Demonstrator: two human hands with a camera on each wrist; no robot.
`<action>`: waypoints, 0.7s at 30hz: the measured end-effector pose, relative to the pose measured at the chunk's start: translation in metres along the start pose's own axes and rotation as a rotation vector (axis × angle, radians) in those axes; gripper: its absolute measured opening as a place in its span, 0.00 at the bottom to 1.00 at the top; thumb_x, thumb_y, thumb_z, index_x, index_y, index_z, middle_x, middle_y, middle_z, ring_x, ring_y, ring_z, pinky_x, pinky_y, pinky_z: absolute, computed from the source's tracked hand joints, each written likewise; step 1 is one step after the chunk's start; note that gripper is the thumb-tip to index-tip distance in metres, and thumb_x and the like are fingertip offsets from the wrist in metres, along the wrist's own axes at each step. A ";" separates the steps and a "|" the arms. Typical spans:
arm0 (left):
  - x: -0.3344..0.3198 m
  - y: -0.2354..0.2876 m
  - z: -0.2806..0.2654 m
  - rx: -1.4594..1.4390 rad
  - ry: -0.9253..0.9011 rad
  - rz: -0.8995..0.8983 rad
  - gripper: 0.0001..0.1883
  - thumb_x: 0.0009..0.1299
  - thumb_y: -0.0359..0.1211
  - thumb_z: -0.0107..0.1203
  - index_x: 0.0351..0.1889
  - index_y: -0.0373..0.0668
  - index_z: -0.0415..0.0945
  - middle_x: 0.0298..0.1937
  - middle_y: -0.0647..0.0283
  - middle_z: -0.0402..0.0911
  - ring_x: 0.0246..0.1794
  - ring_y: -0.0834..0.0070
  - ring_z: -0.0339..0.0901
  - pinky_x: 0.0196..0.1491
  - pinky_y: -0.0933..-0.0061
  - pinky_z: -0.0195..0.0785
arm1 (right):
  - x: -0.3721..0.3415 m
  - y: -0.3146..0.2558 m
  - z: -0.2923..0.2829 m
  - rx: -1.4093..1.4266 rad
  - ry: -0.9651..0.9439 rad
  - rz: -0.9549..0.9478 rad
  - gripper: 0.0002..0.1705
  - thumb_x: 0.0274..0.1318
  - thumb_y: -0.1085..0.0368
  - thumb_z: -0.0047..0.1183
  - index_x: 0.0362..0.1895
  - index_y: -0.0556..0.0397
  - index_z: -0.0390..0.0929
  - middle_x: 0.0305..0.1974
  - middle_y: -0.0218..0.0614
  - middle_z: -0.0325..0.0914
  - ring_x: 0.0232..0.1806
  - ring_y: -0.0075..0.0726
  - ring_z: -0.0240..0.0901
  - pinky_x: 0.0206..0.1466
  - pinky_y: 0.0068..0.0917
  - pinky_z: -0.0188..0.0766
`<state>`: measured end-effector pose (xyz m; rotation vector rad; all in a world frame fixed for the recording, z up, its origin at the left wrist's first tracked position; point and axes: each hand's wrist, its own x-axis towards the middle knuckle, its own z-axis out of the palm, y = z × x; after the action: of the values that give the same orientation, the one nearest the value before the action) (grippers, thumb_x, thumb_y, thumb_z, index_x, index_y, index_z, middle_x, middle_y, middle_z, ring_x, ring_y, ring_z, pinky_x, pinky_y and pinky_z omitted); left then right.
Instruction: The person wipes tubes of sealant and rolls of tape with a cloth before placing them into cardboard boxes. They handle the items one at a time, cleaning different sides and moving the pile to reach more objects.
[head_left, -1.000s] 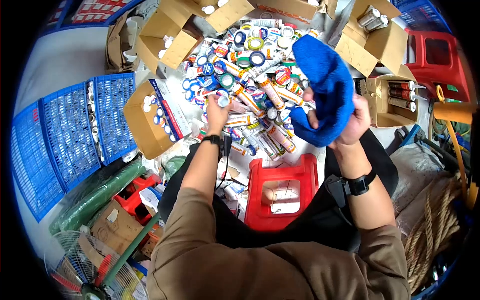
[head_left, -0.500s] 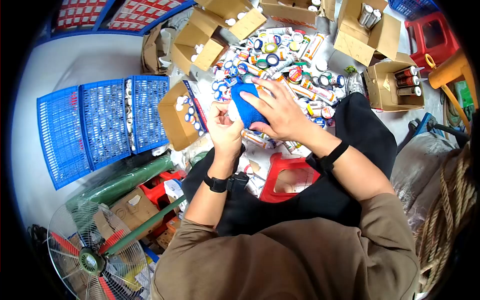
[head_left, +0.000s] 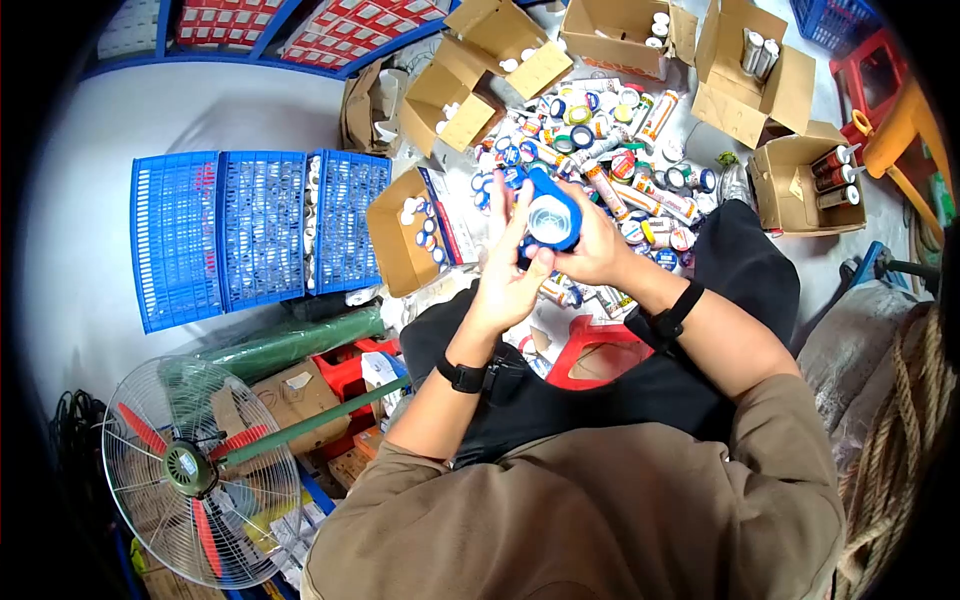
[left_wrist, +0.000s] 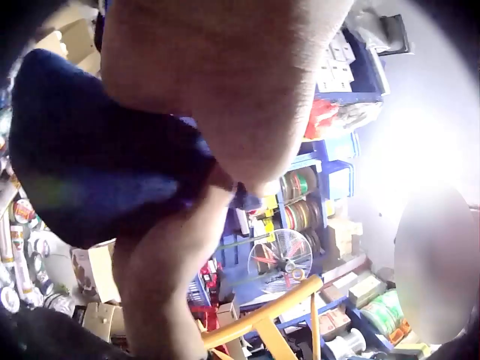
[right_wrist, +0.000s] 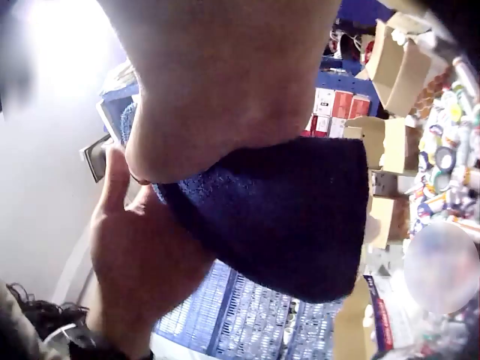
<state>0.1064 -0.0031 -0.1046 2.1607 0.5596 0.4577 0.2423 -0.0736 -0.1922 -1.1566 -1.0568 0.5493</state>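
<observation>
Blue cloth has turned, baring a white round piece; tube labels blur.

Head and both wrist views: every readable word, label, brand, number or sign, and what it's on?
None legible.
Tubes in the pile: printed labels, too small.
Blue crate: red marking, too small.
Blue-and-white panel: print too small.
Red-and-white boxes behind: labels too blurred.
Blue cloth: no text seen.
</observation>
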 end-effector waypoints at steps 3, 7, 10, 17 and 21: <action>-0.012 -0.043 0.022 -0.160 -0.024 0.005 0.44 0.77 0.54 0.45 0.79 0.36 0.38 0.82 0.45 0.32 0.82 0.53 0.37 0.78 0.57 0.35 | 0.009 -0.011 -0.005 0.241 0.078 0.073 0.40 0.46 0.51 0.72 0.58 0.57 0.70 0.44 0.43 0.80 0.47 0.40 0.79 0.54 0.36 0.73; -0.040 -0.080 0.041 -0.802 -0.157 -0.730 0.36 0.80 0.58 0.32 0.75 0.41 0.54 0.70 0.57 0.68 0.68 0.66 0.69 0.71 0.60 0.60 | 0.013 -0.011 -0.021 0.487 0.142 0.255 0.29 0.50 0.52 0.65 0.50 0.59 0.76 0.41 0.38 0.83 0.42 0.31 0.79 0.51 0.32 0.75; -0.048 -0.063 0.049 -1.305 -0.244 -0.896 0.35 0.80 0.58 0.33 0.75 0.43 0.55 0.71 0.54 0.67 0.69 0.59 0.68 0.69 0.53 0.63 | 0.021 -0.020 -0.028 0.830 0.244 0.331 0.26 0.55 0.50 0.60 0.46 0.61 0.76 0.37 0.41 0.83 0.41 0.34 0.81 0.48 0.32 0.77; -0.015 -0.037 0.035 -1.332 0.056 -0.742 0.31 0.80 0.48 0.42 0.75 0.40 0.54 0.73 0.50 0.64 0.70 0.54 0.66 0.69 0.46 0.62 | 0.044 -0.011 -0.049 0.579 0.288 0.104 0.23 0.56 0.63 0.65 0.55 0.55 0.75 0.48 0.36 0.82 0.46 0.34 0.82 0.51 0.33 0.77; -0.010 -0.041 0.008 -1.010 0.306 -0.564 0.20 0.74 0.31 0.56 0.62 0.40 0.67 0.59 0.55 0.76 0.60 0.65 0.75 0.65 0.62 0.67 | 0.052 -0.011 -0.070 0.107 0.223 0.274 0.16 0.57 0.55 0.64 0.40 0.53 0.84 0.33 0.38 0.85 0.37 0.37 0.83 0.45 0.35 0.77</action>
<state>0.0924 0.0087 -0.1431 0.9263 0.8380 0.5847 0.3251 -0.0675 -0.1638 -1.2441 -0.6740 0.6658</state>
